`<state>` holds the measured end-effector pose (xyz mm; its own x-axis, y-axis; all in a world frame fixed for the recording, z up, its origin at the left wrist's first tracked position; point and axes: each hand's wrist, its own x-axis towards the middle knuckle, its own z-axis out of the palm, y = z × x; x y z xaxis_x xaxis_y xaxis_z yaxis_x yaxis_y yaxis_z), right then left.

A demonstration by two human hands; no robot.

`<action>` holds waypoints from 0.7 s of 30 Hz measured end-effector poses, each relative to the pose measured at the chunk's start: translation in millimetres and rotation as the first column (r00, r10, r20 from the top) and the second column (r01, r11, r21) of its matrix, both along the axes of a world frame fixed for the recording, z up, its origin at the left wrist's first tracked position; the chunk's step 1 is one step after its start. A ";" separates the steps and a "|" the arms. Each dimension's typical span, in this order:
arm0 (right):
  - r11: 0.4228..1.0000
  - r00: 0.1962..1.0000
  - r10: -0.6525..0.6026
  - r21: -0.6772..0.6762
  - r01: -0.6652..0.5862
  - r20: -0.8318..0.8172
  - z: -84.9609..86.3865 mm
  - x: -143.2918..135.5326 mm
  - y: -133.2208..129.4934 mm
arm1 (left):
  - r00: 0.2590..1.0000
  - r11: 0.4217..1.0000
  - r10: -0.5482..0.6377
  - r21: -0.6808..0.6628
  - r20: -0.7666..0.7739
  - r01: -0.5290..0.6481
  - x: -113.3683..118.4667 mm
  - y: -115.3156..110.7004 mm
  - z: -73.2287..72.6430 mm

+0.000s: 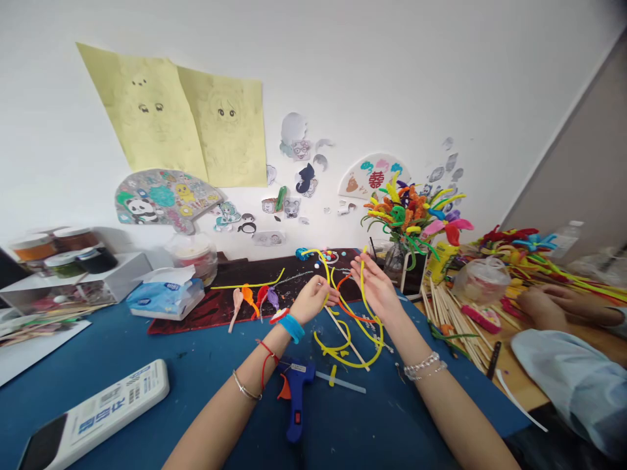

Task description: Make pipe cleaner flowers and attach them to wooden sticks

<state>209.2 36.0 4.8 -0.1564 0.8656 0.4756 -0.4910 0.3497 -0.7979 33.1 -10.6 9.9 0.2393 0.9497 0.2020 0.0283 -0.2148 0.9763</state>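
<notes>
My left hand (pixel 316 300) is closed, fingers pinched on a bent yellow pipe cleaner (pixel 324 261) whose upper end curves over toward the back. In my right hand (pixel 378 287) another stretch of yellow pipe cleaner (pixel 381 339) runs up past the thumb and fingers, its lower part looping over the table. Whether both stretches are one piece I cannot tell. Between the hands lie an orange pipe cleaner (pixel 365 319) and a thin pale stick (pixel 360 358). Below my left wrist rests a blue glue gun (pixel 296 391) with a translucent glue stick (pixel 350 384).
Deflated balloons (pixel 252 300) lie on a dark red mat (pixel 196 314). A tissue pack (pixel 164 294) and a white device (pixel 105 414) are on the left. At right stand a vase of pipe-cleaner flowers (pixel 404 215), wooden sticks (pixel 455 313) and another person's hands (pixel 548 303).
</notes>
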 end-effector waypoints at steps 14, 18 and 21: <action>0.929 0.688 -0.221 0.363 -0.065 0.691 -3.2 -20.7 -22.1 | 0.888 0.990 0.083 -0.142 0.453 -0.020 13.0 -6.2 -1.8; 0.955 0.592 0.001 0.174 -0.239 0.806 -6.9 -18.3 -24.8 | 0.805 0.981 0.190 -0.141 0.562 -0.133 -0.2 0.9 4.0; 0.919 0.399 0.157 0.014 -0.393 0.904 -12.7 -16.6 -22.2 | 0.736 0.967 0.255 -0.140 0.627 -0.215 -15.0 7.7 10.6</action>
